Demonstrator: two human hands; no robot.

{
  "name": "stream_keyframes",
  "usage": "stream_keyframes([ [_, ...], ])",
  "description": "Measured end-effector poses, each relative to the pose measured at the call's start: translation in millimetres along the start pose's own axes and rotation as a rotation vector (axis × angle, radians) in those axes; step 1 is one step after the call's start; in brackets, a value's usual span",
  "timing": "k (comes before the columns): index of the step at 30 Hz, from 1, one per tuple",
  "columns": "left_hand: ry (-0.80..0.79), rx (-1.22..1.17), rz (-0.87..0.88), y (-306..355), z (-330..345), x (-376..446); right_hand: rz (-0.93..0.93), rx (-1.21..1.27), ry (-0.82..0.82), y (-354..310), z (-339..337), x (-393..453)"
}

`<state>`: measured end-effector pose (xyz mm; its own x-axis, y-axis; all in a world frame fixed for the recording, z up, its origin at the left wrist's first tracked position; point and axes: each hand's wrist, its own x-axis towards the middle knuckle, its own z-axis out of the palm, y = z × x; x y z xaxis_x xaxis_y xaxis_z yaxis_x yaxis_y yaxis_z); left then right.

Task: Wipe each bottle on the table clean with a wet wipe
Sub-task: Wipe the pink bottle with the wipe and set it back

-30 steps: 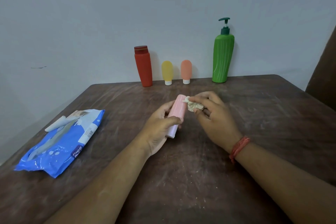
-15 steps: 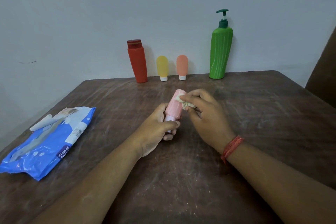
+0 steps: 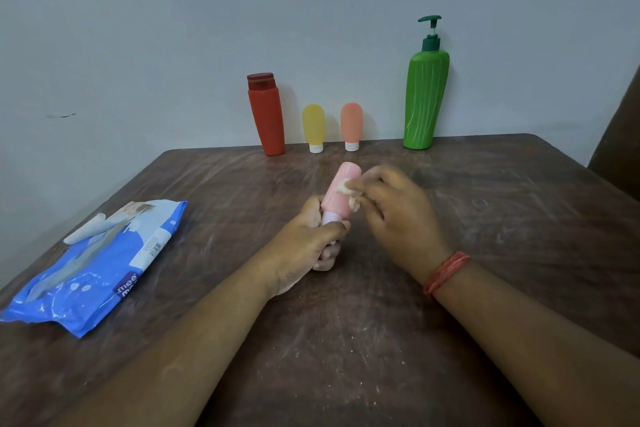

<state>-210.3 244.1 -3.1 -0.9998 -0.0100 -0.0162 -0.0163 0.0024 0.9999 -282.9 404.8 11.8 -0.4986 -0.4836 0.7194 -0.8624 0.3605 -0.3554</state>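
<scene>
Hands [image 3: 304,239] [image 3: 398,215] rub wipe [image 3: 346,189] on pink bottle [image 3: 341,191].

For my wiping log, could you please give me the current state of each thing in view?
pink bottle: tilted, held at its lower end by the left hand
wet wipe: crumpled, pressed on the pink bottle by the right hand
red bottle: upright, capped
yellow tube: standing on its cap
orange tube: standing on its cap
green pump bottle: upright
wipes pack: lying flat, flap lifted

Plain pale grey-blue wall [image 3: 173,28] behind; dark brown scuffed wooden table [image 3: 485,218] against it; dim, even light.
</scene>
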Motion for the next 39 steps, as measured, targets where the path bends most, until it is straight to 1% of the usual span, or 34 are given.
stream_keyframes([
  [1, 0.004, 0.028, -0.010, 0, 1, 0, 0.036, -0.003, 0.054, 2, -2, 4],
  [2, 0.011, 0.037, -0.018, 0, 2, 0, 0.055, -0.006, 0.068, 3, -4, 5],
  [3, 0.019, 0.023, -0.020, 0, 2, 1, 0.048, -0.001, 0.045, 2, -4, 3],
  [6, 0.033, -0.041, -0.023, 2, 0, 1, -0.071, 0.002, -0.132, -3, 1, -7],
  [7, 0.035, -0.039, -0.021, 2, 0, 2, -0.086, 0.005, -0.134, -2, 1, -6],
  [10, 0.024, 0.024, -0.013, 0, 0, 2, 0.035, -0.042, -0.006, 8, -7, 3],
  [12, 0.009, 0.035, -0.017, -1, 1, 2, 0.071, -0.053, 0.015, 9, -8, 2],
  [15, 0.008, 0.020, -0.015, -1, 0, 3, -0.055, 0.001, -0.118, 0, 0, -7],
  [16, 0.018, 0.056, -0.023, -1, 0, 2, -0.077, -0.008, -0.132, 1, 0, -7],
  [17, 0.034, 0.133, -0.031, -1, 0, 2, -0.051, -0.026, -0.103, 5, -1, -4],
  [19, 0.080, 0.363, -0.033, -2, 3, 2, 0.064, -0.090, -0.004, 14, -7, 4],
  [20, 0.114, 0.469, -0.016, -4, 5, 2, 0.085, -0.106, 0.020, 17, -10, 6],
  [21, 0.148, 0.538, 0.019, -5, 7, 3, 0.056, -0.105, 0.026, 16, -11, 5],
  [22, 0.171, 0.566, 0.062, -7, 8, 3, -0.013, -0.100, 0.008, 12, -10, 3],
  [24, 0.179, 0.554, 0.116, -8, 9, 3, -0.201, -0.113, -0.096, 3, -6, -4],
  [25, 0.174, 0.542, 0.123, -8, 9, 3, -0.254, -0.136, -0.145, 2, -6, -6],
  [26, 0.176, 0.545, 0.124, -8, 9, 2, -0.251, -0.170, -0.161, 3, -6, -4],
  [30, 0.209, 0.655, 0.134, -9, 11, 1, 0.005, -0.230, -0.030, 22, -15, 4],
  [31, 0.219, 0.678, 0.158, -9, 11, 1, 0.010, -0.229, -0.030, 23, -16, 4],
  [35, 0.258, 0.736, 0.270, -10, 10, 2, -0.205, -0.167, -0.186, 8, -10, -2],
  [36, 0.265, 0.757, 0.287, -10, 9, 3, -0.211, -0.184, -0.200, 9, -10, -2],
  [39, 0.284, 0.862, 0.307, -12, 7, 4, -0.038, -0.245, -0.134, 22, -15, 5],
])
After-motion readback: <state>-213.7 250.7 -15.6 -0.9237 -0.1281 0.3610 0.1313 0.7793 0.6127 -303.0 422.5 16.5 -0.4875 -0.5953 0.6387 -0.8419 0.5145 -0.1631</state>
